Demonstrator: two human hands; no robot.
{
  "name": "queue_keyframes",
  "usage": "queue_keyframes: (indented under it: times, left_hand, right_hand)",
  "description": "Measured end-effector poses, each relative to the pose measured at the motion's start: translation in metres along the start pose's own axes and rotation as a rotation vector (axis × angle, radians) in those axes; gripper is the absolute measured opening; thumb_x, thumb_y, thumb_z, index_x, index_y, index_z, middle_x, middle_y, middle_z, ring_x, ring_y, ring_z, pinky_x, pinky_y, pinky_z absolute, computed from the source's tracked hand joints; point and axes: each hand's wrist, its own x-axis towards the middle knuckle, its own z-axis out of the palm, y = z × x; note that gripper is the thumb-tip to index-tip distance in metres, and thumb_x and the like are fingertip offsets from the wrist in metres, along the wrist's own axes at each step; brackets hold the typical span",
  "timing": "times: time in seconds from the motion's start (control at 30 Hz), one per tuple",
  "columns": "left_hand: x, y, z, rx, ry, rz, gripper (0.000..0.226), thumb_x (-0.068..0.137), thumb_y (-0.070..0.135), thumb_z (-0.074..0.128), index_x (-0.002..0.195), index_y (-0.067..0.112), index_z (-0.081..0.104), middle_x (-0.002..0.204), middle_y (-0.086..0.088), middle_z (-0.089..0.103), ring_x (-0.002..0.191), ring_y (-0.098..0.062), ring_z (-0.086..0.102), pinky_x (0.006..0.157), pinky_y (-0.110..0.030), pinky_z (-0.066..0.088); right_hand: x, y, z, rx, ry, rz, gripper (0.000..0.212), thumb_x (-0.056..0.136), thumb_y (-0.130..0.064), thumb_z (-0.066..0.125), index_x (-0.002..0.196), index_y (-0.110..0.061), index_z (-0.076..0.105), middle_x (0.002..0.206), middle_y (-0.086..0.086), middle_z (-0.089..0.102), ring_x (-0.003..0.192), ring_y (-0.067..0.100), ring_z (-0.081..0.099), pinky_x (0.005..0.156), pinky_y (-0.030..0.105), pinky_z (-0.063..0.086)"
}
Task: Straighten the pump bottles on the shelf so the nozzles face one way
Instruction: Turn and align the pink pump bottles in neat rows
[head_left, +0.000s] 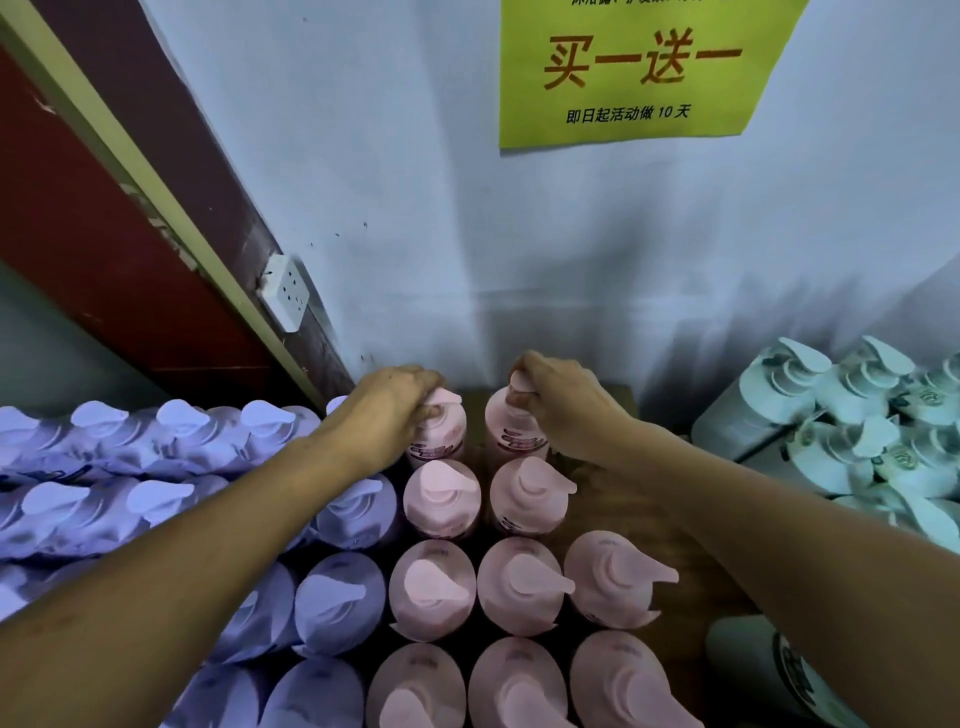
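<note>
Several pink pump bottles stand in rows on a brown wooden shelf (691, 566). My left hand (387, 410) grips the pump head of the back left pink bottle (439, 434). My right hand (563, 405) holds the pump head of the back right pink bottle (511, 431); that nozzle's direction is hidden by my fingers. In the rows nearer me, the pink nozzles point right, as on one bottle (615, 582) at the row's right end.
Purple pump bottles (171, 441) fill the shelf to the left, pale green ones (852, 415) stand at the right. A white wall with a yellow sign (644, 73) rises behind. A white power socket (284, 292) sits on the dark door frame at left.
</note>
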Motion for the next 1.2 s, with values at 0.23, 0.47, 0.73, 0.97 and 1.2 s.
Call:
queue_keyframes:
  times: [0.23, 0.47, 0.73, 0.97, 1.2]
  left_hand:
    - [-0.002, -0.003, 0.004, -0.002, 0.005, -0.005, 0.025, 0.096, 0.024, 0.054, 0.12, 0.02, 0.06, 0.102, -0.002, 0.061, 0.098, -0.024, 0.059, 0.074, -0.025, 0.037]
    - [-0.001, 0.0, -0.002, -0.014, -0.044, 0.006, 0.024, 0.095, 0.026, 0.055, 0.118, 0.017, 0.06, 0.105, -0.005, 0.063, 0.101, -0.025, 0.057, 0.078, -0.028, 0.038]
    - [-0.002, 0.002, -0.001, -0.059, -0.02, 0.001, 0.021, 0.093, 0.02, 0.057, 0.113, 0.013, 0.061, 0.102, -0.005, 0.063, 0.096, -0.026, 0.058, 0.081, -0.034, 0.044]
    - [0.001, 0.003, 0.004, -0.064, -0.006, 0.015, 0.02, 0.093, 0.021, 0.055, 0.112, 0.015, 0.061, 0.101, -0.004, 0.063, 0.096, -0.025, 0.056, 0.078, -0.031, 0.038]
    - [0.0, -0.001, 0.006, -0.083, 0.024, 0.002, 0.025, 0.092, 0.026, 0.058, 0.116, 0.018, 0.06, 0.102, -0.005, 0.064, 0.097, -0.025, 0.057, 0.083, -0.033, 0.043]
  right_hand:
    - [0.004, -0.009, 0.01, -0.019, -0.069, -0.043, 0.026, 0.094, -0.032, 0.055, 0.113, -0.014, 0.051, 0.111, 0.009, 0.063, 0.1, 0.034, 0.056, 0.075, 0.035, 0.038]
    - [0.006, -0.014, 0.011, -0.04, -0.115, -0.001, 0.028, 0.094, -0.032, 0.053, 0.115, -0.013, 0.051, 0.112, 0.013, 0.062, 0.101, 0.036, 0.055, 0.078, 0.038, 0.041]
    - [0.002, -0.012, 0.011, -0.071, -0.079, -0.026, 0.029, 0.093, -0.033, 0.056, 0.114, -0.014, 0.054, 0.112, 0.011, 0.064, 0.101, 0.036, 0.056, 0.08, 0.039, 0.044]
    - [0.001, -0.005, 0.01, -0.058, -0.079, -0.011, 0.028, 0.094, -0.032, 0.055, 0.113, -0.012, 0.053, 0.11, 0.01, 0.064, 0.101, 0.035, 0.056, 0.08, 0.038, 0.043]
    - [-0.002, 0.004, 0.015, 0.019, 0.066, -0.027, 0.031, 0.086, -0.039, 0.061, 0.111, -0.02, 0.059, 0.102, 0.004, 0.058, 0.091, 0.026, 0.056, 0.077, 0.032, 0.043]
